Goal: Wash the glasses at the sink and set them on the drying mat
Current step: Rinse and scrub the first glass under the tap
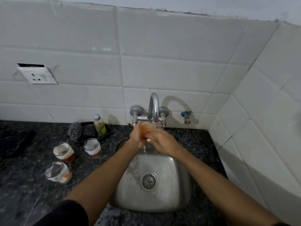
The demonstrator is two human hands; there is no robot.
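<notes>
sink rim, then both hands round glass

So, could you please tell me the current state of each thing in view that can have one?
Left hand: grips the held glass.
Right hand: grips the held glass.
Held glass: under the tap spout, being rinsed.
Tap: running; water falls into the sink.
Three glasses on the counter: upright, soapy inside.
Small bottle: upright, capped.
Wall socket: nothing plugged in.
</notes>
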